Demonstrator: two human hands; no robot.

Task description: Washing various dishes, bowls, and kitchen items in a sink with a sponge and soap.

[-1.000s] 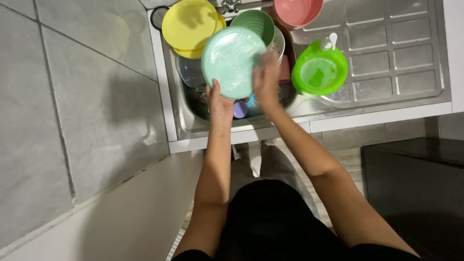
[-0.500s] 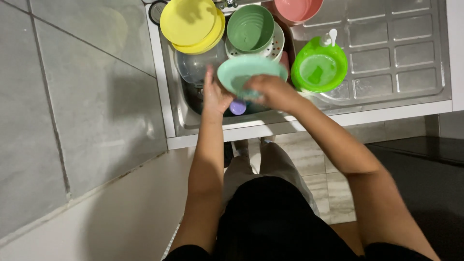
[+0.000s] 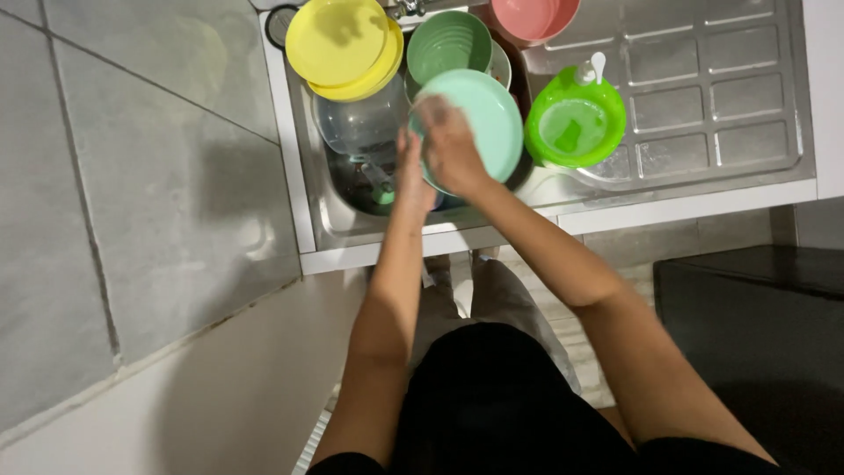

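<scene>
A mint-green plate [image 3: 488,123] is held tilted over the sink basin [image 3: 352,189]. My left hand [image 3: 411,176] grips the plate's near left edge. My right hand [image 3: 447,145] lies across the plate's face, fingers closed over something I cannot make out. Both hands sit close together above the dishes in the basin.
Yellow plates [image 3: 341,44] are stacked at the sink's back left, beside a green bowl [image 3: 447,44] and a pink bowl [image 3: 534,18]. A clear bowl [image 3: 360,123] lies in the basin. A bright green bowl [image 3: 576,123] rests on the steel draining board [image 3: 712,97]. A dark cabinet [image 3: 756,317] stands at right.
The plate went from upright and facing me, to tipped nearly flat, to tilted again further right. My right hand moved from the plate's right edge onto its face.
</scene>
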